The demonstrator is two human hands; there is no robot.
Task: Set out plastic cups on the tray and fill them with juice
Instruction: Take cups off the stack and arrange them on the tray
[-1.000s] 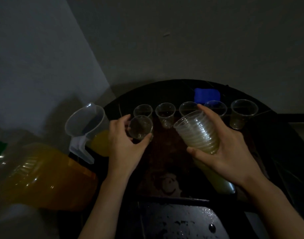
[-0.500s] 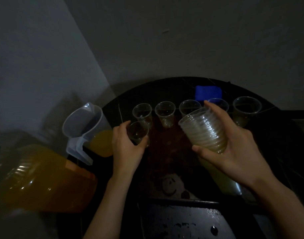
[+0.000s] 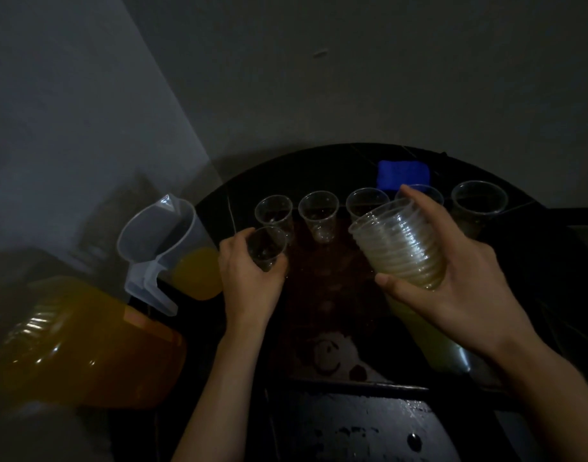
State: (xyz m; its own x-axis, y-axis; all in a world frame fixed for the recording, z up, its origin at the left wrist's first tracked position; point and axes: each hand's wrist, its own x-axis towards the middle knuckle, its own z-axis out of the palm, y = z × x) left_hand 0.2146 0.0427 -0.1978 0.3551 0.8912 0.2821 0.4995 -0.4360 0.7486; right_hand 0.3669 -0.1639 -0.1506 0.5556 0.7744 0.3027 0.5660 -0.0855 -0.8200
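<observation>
One pitcher (image 3: 159, 241): centre-left, clear, orange juice inside.
Left hand (image 3: 249, 285): fingers curled round single cup (image 3: 266, 246), just before the row's left end.
Row of cups (image 3: 319, 216): five upright, mid-frame on the tray (image 3: 326, 295).
Right hand (image 3: 462, 285): clamped round tilted cup stack (image 3: 402, 248), right of centre.

this seems to be a simple home kitchen, seen in weak light. a dark worktop with thin joint lines (image 3: 306, 168) stands in the corner of two plain grey walls (image 3: 352, 78). on it are a blue rectangular sponge (image 3: 403, 175), a clear plastic jug with orange juice inside (image 3: 159, 241) and a row of small clear plastic cups (image 3: 319, 215). a big plastic bottle of orange liquid (image 3: 86, 341) lies beside the jug.
</observation>
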